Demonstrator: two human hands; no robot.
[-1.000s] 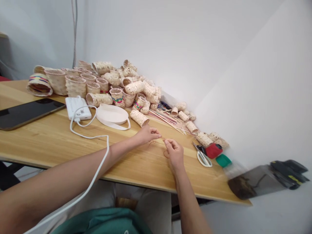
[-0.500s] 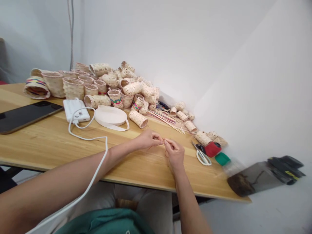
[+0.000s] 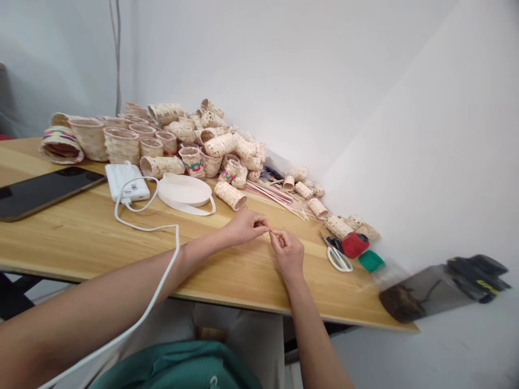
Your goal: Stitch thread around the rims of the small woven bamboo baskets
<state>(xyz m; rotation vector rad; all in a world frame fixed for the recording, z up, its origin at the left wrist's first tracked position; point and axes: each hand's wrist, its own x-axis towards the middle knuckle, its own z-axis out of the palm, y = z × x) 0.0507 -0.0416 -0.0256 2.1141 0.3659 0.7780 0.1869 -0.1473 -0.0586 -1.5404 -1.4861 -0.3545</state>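
Observation:
My left hand (image 3: 248, 226) and my right hand (image 3: 288, 253) meet fingertip to fingertip above the wooden table (image 3: 227, 275). Both are closed in a pinch on a thin reddish thread (image 3: 270, 231), of which only a tiny length shows between the fingers. A small woven basket (image 3: 230, 195) lies on its side beyond my left hand. To the right of my right hand are scissors with white handles (image 3: 339, 259) and a red spool of thread (image 3: 355, 245).
Many woven baskets (image 3: 121, 143) are piled along the wall. Coloured strips (image 3: 271, 193), a roll of pale ribbon (image 3: 184, 190), a white power bank with cable (image 3: 127, 182) and a phone (image 3: 48, 192) lie around. A dark bottle (image 3: 438, 289) and green lid (image 3: 371, 261) are at right.
My hands have shifted slightly left and up, with a little more space between the fingertips. The thread loop by my right hand no longer shows. Other things stay put.

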